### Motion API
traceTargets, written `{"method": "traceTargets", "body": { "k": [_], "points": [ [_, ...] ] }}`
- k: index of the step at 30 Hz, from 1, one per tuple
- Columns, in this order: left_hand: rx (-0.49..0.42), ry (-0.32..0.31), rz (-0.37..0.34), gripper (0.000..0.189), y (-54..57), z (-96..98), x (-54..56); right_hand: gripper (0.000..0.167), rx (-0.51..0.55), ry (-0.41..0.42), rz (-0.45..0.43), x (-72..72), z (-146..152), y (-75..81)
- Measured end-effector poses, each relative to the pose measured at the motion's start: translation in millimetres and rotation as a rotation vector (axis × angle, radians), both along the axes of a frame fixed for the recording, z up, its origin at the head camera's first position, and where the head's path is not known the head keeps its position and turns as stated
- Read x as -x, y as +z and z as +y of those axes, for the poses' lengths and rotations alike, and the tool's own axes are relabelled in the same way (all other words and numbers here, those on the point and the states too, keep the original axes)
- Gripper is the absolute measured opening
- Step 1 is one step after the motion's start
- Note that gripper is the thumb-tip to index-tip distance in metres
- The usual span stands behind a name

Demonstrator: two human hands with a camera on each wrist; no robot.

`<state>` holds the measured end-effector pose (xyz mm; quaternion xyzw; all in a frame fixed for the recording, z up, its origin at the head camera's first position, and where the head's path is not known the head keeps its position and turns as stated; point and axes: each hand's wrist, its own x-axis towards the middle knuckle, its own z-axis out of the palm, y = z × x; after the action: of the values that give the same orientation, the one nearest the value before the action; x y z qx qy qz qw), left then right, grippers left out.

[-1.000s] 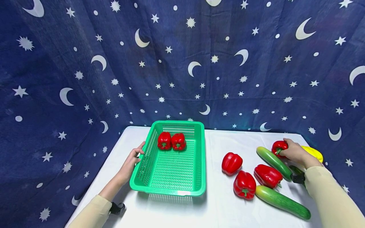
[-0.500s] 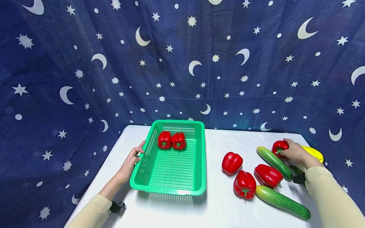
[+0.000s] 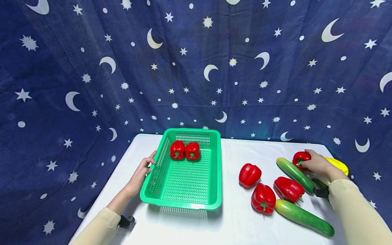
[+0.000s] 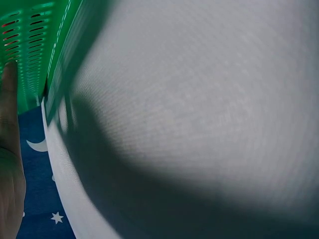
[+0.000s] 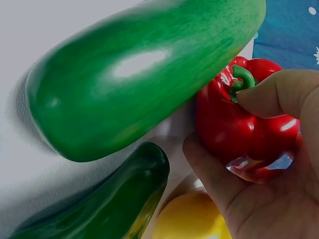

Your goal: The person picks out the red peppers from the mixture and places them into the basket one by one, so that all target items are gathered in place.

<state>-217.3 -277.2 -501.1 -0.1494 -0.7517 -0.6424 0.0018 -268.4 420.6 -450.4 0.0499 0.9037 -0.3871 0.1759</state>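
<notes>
Starry navy cloth (image 3: 183, 75) backs a white-clothed table (image 3: 235, 217); the right hand (image 3: 318, 166) clasps a glossy red pepper (image 5: 227, 127), thumb (image 5: 279, 94) at its stem (image 5: 245, 74); the left hand (image 3: 141, 173), relaxed, apparently touches a green plastic basket (image 3: 186, 183).

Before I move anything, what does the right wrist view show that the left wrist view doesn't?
Only the right wrist view: the right hand holding a red pepper, a bright green cucumber, part of a dark green vegetable and part of a yellow item.
Only the left wrist view: part of the left hand at the green basket, with red flecks showing through its slots.
Both: white table covering and blue patterned curtain.
</notes>
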Motion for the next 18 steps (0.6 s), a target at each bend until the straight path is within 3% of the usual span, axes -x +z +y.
{"method": "traceTargets", "body": {
  "k": [12, 18],
  "points": [
    [0.001, 0.018, -0.022, 0.029, 0.0, 0.6, 1.5, 0.088, -0.154, 0.074, 0.085, 0.4, 4.1, 2.9],
    [-0.012, 0.009, -0.024, 0.029, -0.4, 0.1, 1.2, 0.085, -0.219, 0.089, 0.175, -0.5, 1.9, 6.5]
  ]
}}
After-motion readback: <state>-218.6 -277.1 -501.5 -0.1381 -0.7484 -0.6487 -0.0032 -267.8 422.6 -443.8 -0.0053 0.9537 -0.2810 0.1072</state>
